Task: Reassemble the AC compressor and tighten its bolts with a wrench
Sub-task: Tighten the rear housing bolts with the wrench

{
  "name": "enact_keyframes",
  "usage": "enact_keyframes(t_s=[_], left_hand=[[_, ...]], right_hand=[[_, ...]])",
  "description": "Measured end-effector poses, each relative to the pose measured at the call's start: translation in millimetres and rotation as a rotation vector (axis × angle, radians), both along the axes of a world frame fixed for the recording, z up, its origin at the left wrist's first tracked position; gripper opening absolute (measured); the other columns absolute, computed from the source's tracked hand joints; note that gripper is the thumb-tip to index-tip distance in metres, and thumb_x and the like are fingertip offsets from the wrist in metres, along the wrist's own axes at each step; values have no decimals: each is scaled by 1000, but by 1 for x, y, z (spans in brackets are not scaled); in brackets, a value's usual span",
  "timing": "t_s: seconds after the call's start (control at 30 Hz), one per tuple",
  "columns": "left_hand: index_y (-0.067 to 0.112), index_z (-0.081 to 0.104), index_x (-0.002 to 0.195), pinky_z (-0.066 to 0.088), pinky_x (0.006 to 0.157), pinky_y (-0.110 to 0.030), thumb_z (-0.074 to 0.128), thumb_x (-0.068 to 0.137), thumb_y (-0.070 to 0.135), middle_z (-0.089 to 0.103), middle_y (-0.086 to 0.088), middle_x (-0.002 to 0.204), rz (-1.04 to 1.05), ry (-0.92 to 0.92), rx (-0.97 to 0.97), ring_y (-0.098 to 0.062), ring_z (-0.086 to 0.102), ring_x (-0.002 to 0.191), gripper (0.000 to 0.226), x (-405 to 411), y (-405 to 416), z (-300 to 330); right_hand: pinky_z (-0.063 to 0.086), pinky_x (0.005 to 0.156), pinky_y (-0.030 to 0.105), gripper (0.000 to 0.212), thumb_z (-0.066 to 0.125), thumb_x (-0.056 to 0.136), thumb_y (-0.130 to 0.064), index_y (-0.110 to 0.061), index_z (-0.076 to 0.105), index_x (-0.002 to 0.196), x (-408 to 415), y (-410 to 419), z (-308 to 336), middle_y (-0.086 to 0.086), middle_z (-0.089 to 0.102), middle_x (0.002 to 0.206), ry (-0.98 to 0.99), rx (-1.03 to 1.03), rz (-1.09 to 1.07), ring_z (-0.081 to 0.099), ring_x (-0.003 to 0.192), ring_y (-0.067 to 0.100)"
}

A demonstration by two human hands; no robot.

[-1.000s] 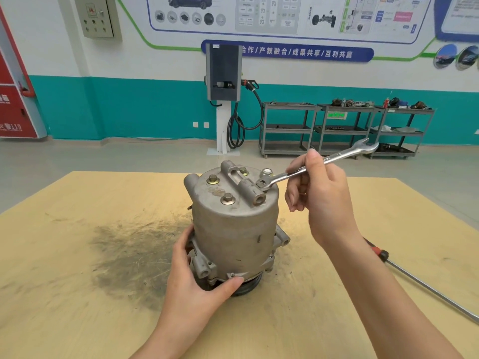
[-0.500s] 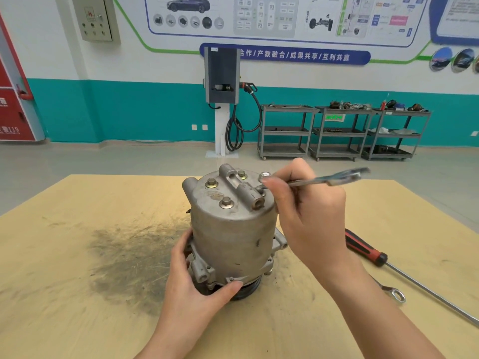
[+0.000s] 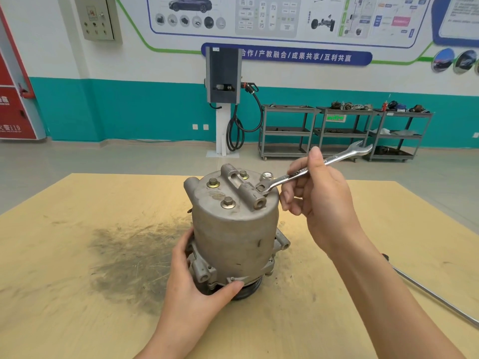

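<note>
A grey AC compressor stands upright on the wooden table. Several bolts sit in its top cover, among them a brass-washered bolt near the front. My left hand grips the compressor's base flange from the left, thumb across the front. My right hand holds a silver combination wrench by its shaft. The wrench's ring end sits over a bolt on the right of the cover, and its open end points up and to the right.
A long screwdriver shaft lies on the table to the right, partly behind my right forearm. A dark greasy smear marks the table left of the compressor. Metal shelving carts and a charging post stand far behind.
My right hand swung the wrench handle toward me and down half a second ago, then back out to the right and up. My left hand stayed on the base.
</note>
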State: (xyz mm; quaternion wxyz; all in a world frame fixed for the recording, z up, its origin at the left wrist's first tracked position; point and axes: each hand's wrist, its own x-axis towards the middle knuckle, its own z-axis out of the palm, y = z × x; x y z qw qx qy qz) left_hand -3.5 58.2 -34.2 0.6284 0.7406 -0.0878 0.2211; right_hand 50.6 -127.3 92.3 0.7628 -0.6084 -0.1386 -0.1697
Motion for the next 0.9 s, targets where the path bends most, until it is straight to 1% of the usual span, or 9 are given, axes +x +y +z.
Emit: enact_keyframes(t_s=[0.13,0.3,0.37,0.43,0.53,0.6,0.67,0.8,0.9], left_hand=[[82,24,113,40,86,-15,84,40,55,39,55,120,-4,4,-5,24,42,117,98,0,0,0],[82,23,112,40,86,-14,84,40,56,38,55,119,-8,8,-7,25,41,116,98,0,0,0],[82,23,113,41,87,-15,84,40,56,38,55,119,-8,10,-8,24,42,117,98,0,1,0],[82,24,112,41,88,-16,84,40,56,39,54,120,-12,12,-9,23,43,117,98,0,1,0],[83,23,111,40,87,-14,83,40,56,37,56,119,-13,9,-1,26,40,117,97,0,1,0],[84,23,110,39,86,-11,83,39,57,35,57,119,-3,4,2,27,38,116,96,0,1,0],[85,22,109,39,85,-10,84,40,56,35,58,118,0,2,2,29,38,116,97,0,1,0],[84,23,109,38,87,-12,97,50,36,35,58,119,-8,-19,5,29,38,116,106,0,2,-3],[84,23,109,38,87,-12,92,50,38,35,57,120,-6,-11,6,26,39,118,102,0,2,-3]], right_hand=[[32,39,24,48,31,105,-37,-12,57,74,4,3,-6,6,52,48,-20,-4,-29,49,42,17],[37,41,26,40,37,101,-37,-17,55,71,-9,14,-12,-2,51,48,-563,-295,-326,46,42,12],[38,40,24,49,41,102,-41,-9,60,72,-13,16,-14,-7,54,56,-775,-496,-404,44,45,5],[38,43,18,58,40,100,-47,-3,64,71,-14,18,-15,-9,58,63,-850,-607,-474,44,50,-1],[37,45,18,49,37,102,-43,-8,62,77,-15,18,-13,-11,54,63,-805,-450,-439,45,49,2],[35,47,19,39,34,103,-39,-21,56,77,-15,15,-8,-4,51,53,-681,-281,-374,47,45,10],[36,48,22,45,26,103,-39,-32,57,71,-15,13,-4,6,52,48,-517,-150,-323,49,44,16],[35,42,22,52,28,102,-46,-31,60,64,-11,12,0,3,53,46,-266,-19,-193,51,43,17],[33,39,22,48,32,94,-53,-25,58,66,-9,11,-1,2,53,47,-189,14,-137,51,43,16]])
